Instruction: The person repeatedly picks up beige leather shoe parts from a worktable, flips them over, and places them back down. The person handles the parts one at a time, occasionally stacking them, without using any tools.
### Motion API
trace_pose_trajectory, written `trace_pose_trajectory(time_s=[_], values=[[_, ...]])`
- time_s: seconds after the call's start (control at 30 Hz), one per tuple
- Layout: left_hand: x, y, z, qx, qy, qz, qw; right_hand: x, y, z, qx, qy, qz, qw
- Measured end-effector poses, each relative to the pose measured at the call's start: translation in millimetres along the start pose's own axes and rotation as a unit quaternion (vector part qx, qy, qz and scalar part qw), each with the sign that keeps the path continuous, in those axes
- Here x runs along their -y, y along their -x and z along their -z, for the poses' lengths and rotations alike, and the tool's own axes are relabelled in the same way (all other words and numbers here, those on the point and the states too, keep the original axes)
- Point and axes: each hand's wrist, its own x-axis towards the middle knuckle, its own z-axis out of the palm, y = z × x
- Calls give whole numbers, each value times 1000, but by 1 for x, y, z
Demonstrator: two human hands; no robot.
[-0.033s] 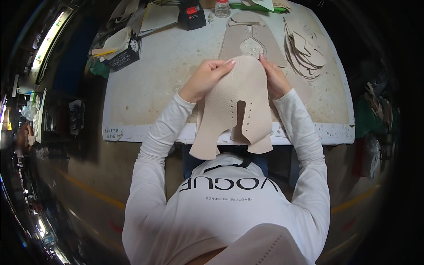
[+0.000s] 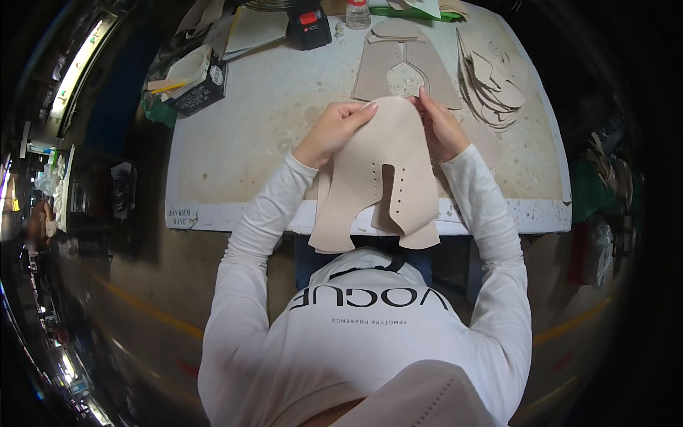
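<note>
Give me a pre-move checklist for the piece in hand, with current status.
1. Left hand gripping the beige punched leather-grain piece near its curved top: ok.
2. Right hand holding its upper right edge: ok.
3. Punched holes in view on both sides of the slot: ok.
4. Lower ends inside the table's near edge: not ok, in this view they reach past it.
5. Underside condition: cannot tell, it faces away.
6. Fanned beige cut pieces apart from both hands: ok.

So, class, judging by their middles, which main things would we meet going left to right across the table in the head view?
Dark box, black-and-red device, left hand's fingers, held beige piece, right hand's fingers, pile of beige pieces.
</note>
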Motion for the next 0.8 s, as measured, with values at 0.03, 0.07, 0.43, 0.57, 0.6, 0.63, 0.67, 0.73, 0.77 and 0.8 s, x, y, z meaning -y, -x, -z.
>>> trace_pose_trajectory(time_s=[0.03, 0.07, 0.43, 0.57, 0.6, 0.63, 0.67, 0.73, 0.77, 0.8], values=[[13, -6, 1, 16, 18, -42, 999, 0, 1, -4, -14, 34, 12, 999], [24, -10, 2, 10, 23, -46, 999, -1, 3, -9, 1, 57, 43, 997], [30, 3, 1, 6, 148, -21, 989, -13, 19, -47, -25, 50, 80, 995], [31, 5, 1, -2, 133, -40, 990, -10, 22, -52, -62, 65, 67, 994], [32, 5, 1, -4, 132, -47, 990, -9, 23, -52, -66, 66, 70, 993], [33, 5, 1, -2, 134, -58, 989, -9, 23, -53, -69, 67, 74, 993], [34, 5, 1, -4, 129, -55, 990, -9, 24, -53, -72, 71, 73, 992], [34, 5, 0, -5, 126, -56, 990, -9, 24, -52, -78, 77, 73, 991], [33, 5, 1, 2, 125, -54, 991, -9, 24, -51, -73, 78, 75, 991], [33, 6, 0, 3, 125, -51, 991, -9, 25, -50, -68, 79, 78, 991]])
